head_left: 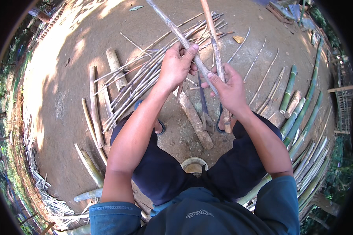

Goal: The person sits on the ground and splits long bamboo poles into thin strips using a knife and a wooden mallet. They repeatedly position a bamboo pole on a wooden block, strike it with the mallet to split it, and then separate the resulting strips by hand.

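Note:
A long grey stick (172, 26) slants down from the top edge across both hands. My left hand (178, 64) is closed around its middle, thumb lying along the top. At its lower end my right hand (229, 88) pinches it with the thumb and fingers. A brown stick (212, 33) also passes through the right hand, running from the top edge down to near my right foot. Below the hands, a short log (194, 121) lies on the dirt between my feet. Beside the log is a dark, narrow blade-like tool (203, 100).
A pile of thin sticks (141, 80) lies ahead to the left, near thicker bamboo pieces (93, 92). Green bamboo poles (312, 84) and split strips (312, 160) lie to the right. Several thin sticks (262, 84) are spaced out ahead right. A pale round rim (193, 160) shows between my thighs.

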Available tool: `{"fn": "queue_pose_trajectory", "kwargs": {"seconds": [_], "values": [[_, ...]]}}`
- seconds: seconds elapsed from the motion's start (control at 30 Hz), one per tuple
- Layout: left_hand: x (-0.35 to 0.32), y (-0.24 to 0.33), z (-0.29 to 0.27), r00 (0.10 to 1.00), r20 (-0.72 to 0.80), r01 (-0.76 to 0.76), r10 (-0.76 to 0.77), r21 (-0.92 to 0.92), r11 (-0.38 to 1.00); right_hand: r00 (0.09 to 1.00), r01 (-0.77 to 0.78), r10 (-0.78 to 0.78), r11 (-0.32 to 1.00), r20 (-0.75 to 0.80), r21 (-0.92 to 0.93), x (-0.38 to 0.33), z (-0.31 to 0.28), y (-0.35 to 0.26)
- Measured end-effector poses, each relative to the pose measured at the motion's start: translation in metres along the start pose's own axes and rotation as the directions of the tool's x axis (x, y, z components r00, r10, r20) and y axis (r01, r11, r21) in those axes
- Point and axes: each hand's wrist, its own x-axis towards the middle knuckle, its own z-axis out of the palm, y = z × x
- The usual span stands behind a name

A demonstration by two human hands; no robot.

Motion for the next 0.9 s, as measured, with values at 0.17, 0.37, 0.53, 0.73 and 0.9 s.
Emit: {"fn": "queue_pose_trajectory", "kwargs": {"seconds": [0.17, 0.37, 0.53, 0.73, 0.9], "values": [[0.009, 0.01, -0.007, 0.986, 0.168, 0.003, 0.01, -0.074, 0.997, 0.996, -0.021, 0.029, 0.996, -0.088, 0.084, 0.002, -0.003, -0.01], [0.005, 0.027, -0.019, 0.986, 0.16, -0.096, 0.051, 0.283, 0.954, 0.959, 0.031, -0.04, 0.999, -0.279, -0.039, 0.006, -0.018, -0.015], [0.006, 0.006, -0.045, 0.998, 0.05, -0.055, 0.025, 0.875, 0.482, 0.897, 0.154, -0.223, 0.967, -0.382, -0.204, 0.009, -0.024, -0.018], [0.006, 0.004, -0.067, 0.998, -0.03, 0.039, -0.048, 0.979, 0.198, 0.913, 0.129, -0.247, 0.93, -0.324, -0.344, 0.0, -0.03, -0.031], [0.009, 0.042, -0.07, 0.998, 0.05, -0.03, 0.045, -0.262, 0.965, 0.938, 0.114, -0.187, 0.962, -0.292, -0.249, -0.005, -0.025, -0.027]]}}
